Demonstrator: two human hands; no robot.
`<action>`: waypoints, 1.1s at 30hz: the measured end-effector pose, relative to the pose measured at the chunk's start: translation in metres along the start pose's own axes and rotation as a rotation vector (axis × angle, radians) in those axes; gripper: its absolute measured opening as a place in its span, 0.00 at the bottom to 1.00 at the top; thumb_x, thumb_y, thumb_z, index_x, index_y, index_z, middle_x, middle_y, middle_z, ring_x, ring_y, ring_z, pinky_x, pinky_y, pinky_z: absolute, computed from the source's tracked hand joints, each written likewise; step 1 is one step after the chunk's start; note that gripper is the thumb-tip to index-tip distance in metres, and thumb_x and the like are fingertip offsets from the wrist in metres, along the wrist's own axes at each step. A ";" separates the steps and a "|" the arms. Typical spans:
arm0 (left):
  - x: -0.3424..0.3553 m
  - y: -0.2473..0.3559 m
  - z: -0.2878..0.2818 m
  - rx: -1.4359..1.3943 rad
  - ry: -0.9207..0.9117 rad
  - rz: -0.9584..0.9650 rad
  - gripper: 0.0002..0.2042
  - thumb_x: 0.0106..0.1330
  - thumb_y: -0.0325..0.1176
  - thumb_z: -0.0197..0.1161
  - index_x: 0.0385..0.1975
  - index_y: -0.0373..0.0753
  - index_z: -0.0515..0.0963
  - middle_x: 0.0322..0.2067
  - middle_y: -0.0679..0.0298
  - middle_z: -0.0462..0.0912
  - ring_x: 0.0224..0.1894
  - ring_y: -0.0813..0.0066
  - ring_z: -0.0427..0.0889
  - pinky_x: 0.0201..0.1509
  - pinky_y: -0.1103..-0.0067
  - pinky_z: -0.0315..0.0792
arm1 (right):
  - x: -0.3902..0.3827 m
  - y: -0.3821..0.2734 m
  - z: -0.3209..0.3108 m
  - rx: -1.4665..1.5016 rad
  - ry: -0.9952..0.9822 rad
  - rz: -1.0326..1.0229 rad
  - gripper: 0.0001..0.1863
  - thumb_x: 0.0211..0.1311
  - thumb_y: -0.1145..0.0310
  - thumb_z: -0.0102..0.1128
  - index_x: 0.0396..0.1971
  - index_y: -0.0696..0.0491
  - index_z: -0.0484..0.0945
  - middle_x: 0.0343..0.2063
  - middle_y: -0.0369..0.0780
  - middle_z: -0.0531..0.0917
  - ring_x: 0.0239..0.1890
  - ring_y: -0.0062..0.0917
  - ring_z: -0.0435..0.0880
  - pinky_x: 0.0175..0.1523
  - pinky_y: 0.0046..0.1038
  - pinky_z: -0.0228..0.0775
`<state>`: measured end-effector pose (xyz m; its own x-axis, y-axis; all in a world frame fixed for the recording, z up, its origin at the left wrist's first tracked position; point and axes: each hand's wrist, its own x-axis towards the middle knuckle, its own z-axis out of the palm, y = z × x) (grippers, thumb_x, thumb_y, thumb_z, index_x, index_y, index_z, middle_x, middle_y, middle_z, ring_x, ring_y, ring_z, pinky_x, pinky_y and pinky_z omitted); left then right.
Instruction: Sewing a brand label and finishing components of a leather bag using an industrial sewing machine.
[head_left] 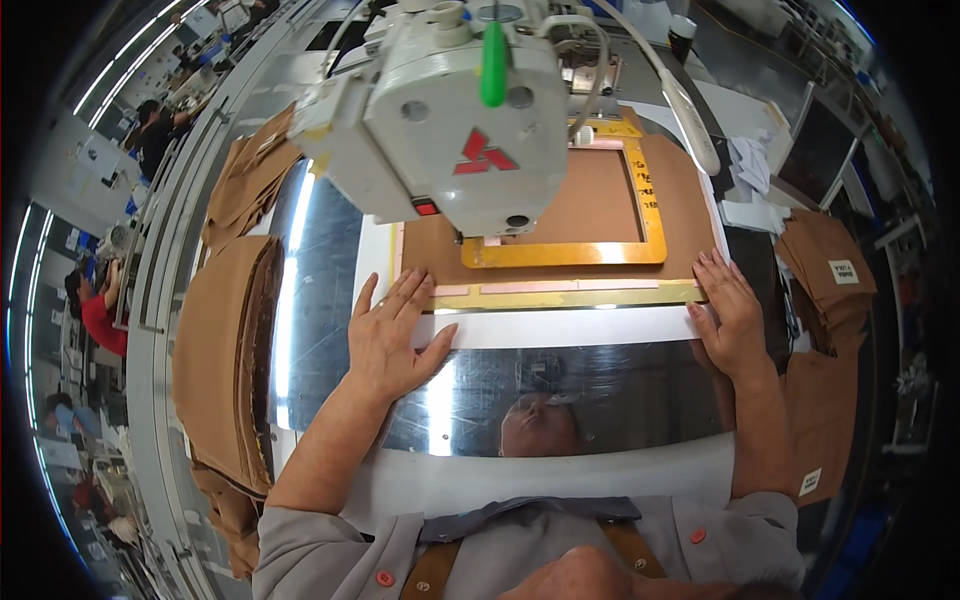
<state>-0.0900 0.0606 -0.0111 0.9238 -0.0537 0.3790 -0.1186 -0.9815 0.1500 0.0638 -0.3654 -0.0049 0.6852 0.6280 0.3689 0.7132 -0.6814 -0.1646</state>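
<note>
My left hand (pixel 392 338) lies flat with fingers spread at the near left corner of a brown fabric panel (pixel 690 205). Its fingertips touch the panel's edge. On the opposite corner rests my right hand (pixel 730 315), fingers stretched out, holding nothing. Between the hands runs a yellow strip with pink pieces (pixel 570 287) along the panel's near edge. A white sheet (pixel 590 328) shows under it. On top of the panel sits a yellow rectangular frame (pixel 653 215), partly hidden by the white sewing machine head (pixel 470 120).
Stacked brown fabric pieces (pixel 225 330) lie at the left, with more brown pieces (pixel 825 270) at the right. A shiny metal plate (pixel 560 400) covers the near table. A green-handled tool (pixel 493 65) hangs at the machine; a lamp (pixel 690 120) reaches in. People work far left.
</note>
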 end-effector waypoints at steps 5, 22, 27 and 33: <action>-0.003 -0.003 -0.001 0.009 0.044 0.016 0.26 0.64 0.45 0.65 0.57 0.34 0.80 0.59 0.51 0.82 0.64 0.60 0.80 0.76 0.56 0.58 | -0.001 0.002 0.006 0.042 0.015 -0.007 0.24 0.66 0.63 0.61 0.58 0.62 0.79 0.59 0.53 0.81 0.67 0.47 0.76 0.72 0.44 0.64; -0.010 -0.007 0.009 -0.047 0.128 -0.019 0.23 0.67 0.46 0.60 0.52 0.34 0.84 0.55 0.53 0.85 0.62 0.64 0.81 0.77 0.58 0.58 | -0.011 0.000 0.007 -0.052 0.065 0.056 0.21 0.64 0.59 0.66 0.53 0.54 0.84 0.56 0.46 0.85 0.65 0.39 0.79 0.70 0.44 0.67; -0.010 -0.005 0.009 -0.047 0.123 -0.050 0.22 0.67 0.45 0.59 0.51 0.34 0.84 0.56 0.54 0.85 0.62 0.65 0.81 0.78 0.59 0.57 | -0.014 0.004 0.013 -0.040 0.090 0.062 0.21 0.64 0.57 0.66 0.53 0.52 0.85 0.55 0.43 0.85 0.63 0.38 0.81 0.69 0.41 0.68; -0.011 -0.004 0.004 -0.059 0.098 -0.084 0.21 0.67 0.44 0.59 0.50 0.36 0.85 0.55 0.55 0.86 0.62 0.66 0.81 0.77 0.59 0.57 | -0.013 -0.001 0.013 -0.057 0.096 0.077 0.20 0.64 0.57 0.66 0.51 0.53 0.86 0.54 0.43 0.86 0.62 0.38 0.82 0.69 0.40 0.70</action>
<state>-0.0980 0.0649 -0.0194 0.8920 0.0495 0.4493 -0.0660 -0.9691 0.2378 0.0562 -0.3677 -0.0215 0.7183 0.5361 0.4434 0.6476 -0.7481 -0.1448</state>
